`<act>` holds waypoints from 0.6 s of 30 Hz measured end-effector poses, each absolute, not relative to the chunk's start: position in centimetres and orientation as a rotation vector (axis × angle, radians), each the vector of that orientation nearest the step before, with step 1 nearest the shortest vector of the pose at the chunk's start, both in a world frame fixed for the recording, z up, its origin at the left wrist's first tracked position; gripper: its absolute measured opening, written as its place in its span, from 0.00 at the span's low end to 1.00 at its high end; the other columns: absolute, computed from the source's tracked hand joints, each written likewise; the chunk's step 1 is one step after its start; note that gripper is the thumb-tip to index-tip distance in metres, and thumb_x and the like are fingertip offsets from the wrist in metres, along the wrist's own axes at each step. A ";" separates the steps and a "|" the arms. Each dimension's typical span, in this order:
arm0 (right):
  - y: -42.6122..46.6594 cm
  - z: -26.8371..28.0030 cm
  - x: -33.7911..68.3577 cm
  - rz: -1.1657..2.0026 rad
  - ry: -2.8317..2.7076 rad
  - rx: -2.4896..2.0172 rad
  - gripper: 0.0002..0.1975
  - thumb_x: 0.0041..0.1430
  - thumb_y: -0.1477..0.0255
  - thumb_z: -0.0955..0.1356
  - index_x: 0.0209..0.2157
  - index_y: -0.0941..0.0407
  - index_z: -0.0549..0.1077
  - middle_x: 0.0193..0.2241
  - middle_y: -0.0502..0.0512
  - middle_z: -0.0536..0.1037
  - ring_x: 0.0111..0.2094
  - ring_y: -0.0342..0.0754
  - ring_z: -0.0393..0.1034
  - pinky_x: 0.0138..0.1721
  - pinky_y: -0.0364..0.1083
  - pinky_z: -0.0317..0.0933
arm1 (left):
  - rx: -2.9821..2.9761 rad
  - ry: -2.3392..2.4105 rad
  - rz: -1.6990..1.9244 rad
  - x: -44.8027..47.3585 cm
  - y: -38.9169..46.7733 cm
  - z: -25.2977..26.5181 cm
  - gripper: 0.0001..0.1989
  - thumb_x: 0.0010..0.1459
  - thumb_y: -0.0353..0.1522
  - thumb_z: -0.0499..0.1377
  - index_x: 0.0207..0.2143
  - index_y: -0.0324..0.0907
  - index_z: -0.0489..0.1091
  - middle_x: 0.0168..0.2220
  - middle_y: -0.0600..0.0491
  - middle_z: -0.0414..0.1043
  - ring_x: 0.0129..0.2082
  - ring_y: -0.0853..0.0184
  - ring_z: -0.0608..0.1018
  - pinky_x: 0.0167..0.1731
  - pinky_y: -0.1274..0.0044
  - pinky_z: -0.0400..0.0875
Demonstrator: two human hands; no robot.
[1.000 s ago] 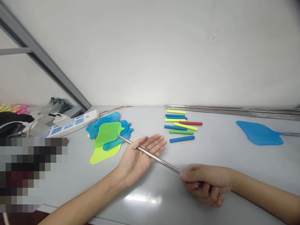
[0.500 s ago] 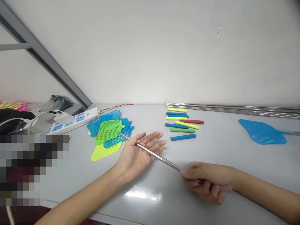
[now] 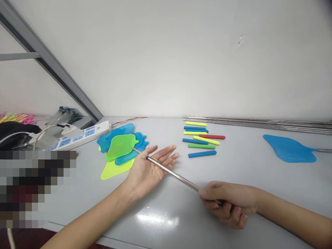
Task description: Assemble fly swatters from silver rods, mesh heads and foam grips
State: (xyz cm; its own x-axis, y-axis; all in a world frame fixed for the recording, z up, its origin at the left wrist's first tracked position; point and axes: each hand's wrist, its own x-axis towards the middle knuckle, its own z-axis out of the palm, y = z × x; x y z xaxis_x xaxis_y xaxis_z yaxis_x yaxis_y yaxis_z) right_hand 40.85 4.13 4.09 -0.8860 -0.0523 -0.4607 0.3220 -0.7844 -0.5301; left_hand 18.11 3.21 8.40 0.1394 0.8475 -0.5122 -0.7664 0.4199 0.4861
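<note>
A shiny telescopic metal rod [image 3: 178, 177] slants across the middle, its thin tip over the pile of fly swatter heads [image 3: 121, 147]. My right hand [image 3: 224, 204] is closed round the rod's near end, with the thumb on top. Under the rod lies my left hand [image 3: 150, 169], palm up with fingers stretched out; the rod rests across the palm at the base of the thumb. The swatter heads are green, blue and yellow, perforated, and overlap each other. Beyond the fingers are several coloured tubes with pointed ends [image 3: 202, 154], in blue, green, yellow and red.
A blue swatter head on a metal rod [image 3: 292, 149] lies at the right. Long metal rods [image 3: 249, 123] run along the wall. At the left are a white power strip [image 3: 89, 133] with plugs and cables, and a grey metal frame [image 3: 62, 74]. The grey table's [image 3: 129, 240] front edge shows below.
The camera view has shifted slightly. My left hand has slid a little toward the thin tip along the rod, still palm up. My right hand keeps its grip.
</note>
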 end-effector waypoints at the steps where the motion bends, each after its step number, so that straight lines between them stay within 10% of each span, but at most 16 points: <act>1: 4.1 4.2 40.8 -2.711 0.923 0.638 0.20 0.59 0.59 0.58 0.20 0.57 0.58 0.08 0.39 0.50 0.09 0.34 0.39 0.05 0.32 0.43 | 0.117 0.826 1.171 18.1 3.2 8.4 0.15 0.55 0.29 0.49 0.38 0.28 0.70 0.44 0.39 0.71 0.44 0.54 0.73 0.37 0.71 0.73; 18: 3.9 4.5 40.8 -2.704 0.934 0.695 0.20 0.59 0.58 0.58 0.20 0.56 0.59 0.08 0.39 0.49 0.09 0.34 0.37 0.05 0.31 0.42 | 0.056 0.851 1.292 17.1 4.3 8.6 0.16 0.53 0.25 0.47 0.42 0.27 0.68 0.44 0.36 0.70 0.47 0.54 0.71 0.43 0.67 0.71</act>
